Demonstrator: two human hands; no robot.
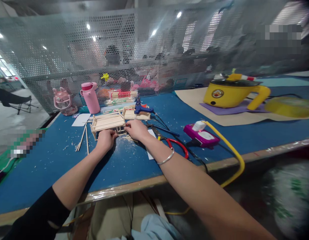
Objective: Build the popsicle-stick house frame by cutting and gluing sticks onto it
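A small wooden-stick model [108, 122], with a slatted flat top on short legs, stands on the blue table. My left hand [106, 139] is closed at its near side, fingertips pinched on the lower frame. At the right corner, my right hand [137, 129] pinches the frame's end; a silver bangle circles that wrist. Whether either hand also holds a small loose piece is hidden by the fingers. Behind it sits a second stick piece [128, 114], with a blue glue gun [141, 109] beside it. Loose thin sticks [81, 140] lie to the left.
Red-handled pliers [180, 146] and a magenta power socket [201, 136] with a yellow cable lie to the right. Farther right stands a yellow electric pot [228, 95]. A pink bottle [91, 100] and a pink jug [64, 101] stand back left, before a perforated metal screen [76, 60].
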